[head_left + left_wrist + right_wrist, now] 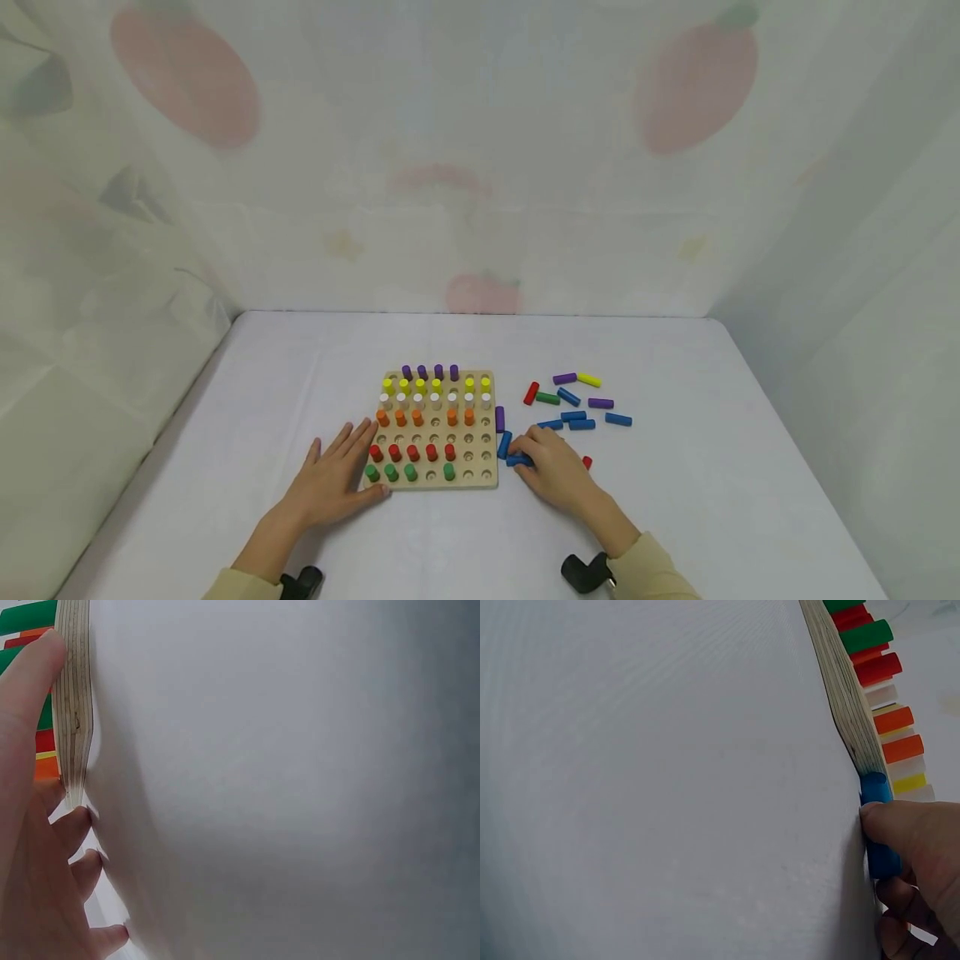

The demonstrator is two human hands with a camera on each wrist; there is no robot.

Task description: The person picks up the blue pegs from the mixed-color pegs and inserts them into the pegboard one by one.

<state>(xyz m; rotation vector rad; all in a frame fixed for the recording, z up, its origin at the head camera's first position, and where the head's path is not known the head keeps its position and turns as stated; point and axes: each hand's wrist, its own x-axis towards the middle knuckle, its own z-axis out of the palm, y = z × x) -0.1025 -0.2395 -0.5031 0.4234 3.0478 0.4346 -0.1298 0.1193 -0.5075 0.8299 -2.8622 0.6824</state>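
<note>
A square wooden pegboard [476, 481] lies on the table with rows of purple, yellow, white, orange, red and green pegs standing in its holes. My left hand [330, 482] is spread at the board's left front corner, fingers along the side and thumb at the front edge; in the left wrist view the thumb [34, 671] touches the board's edge. Right of the board, my right hand [553, 468] pinches a blue peg [518, 460] between thumb and fingers, low over the table. The right wrist view shows the thumb across this blue peg [883, 861]. Another blue peg [505, 444] lies beside the board's right edge.
Loose pegs lie scattered beyond the right hand: several blue, a green peg [547, 398], a red peg [531, 393], a yellow peg [589, 380] and purple ones. One purple peg [500, 419] lies along the board's right edge. Another red peg [587, 462] shows partly behind the right hand.
</note>
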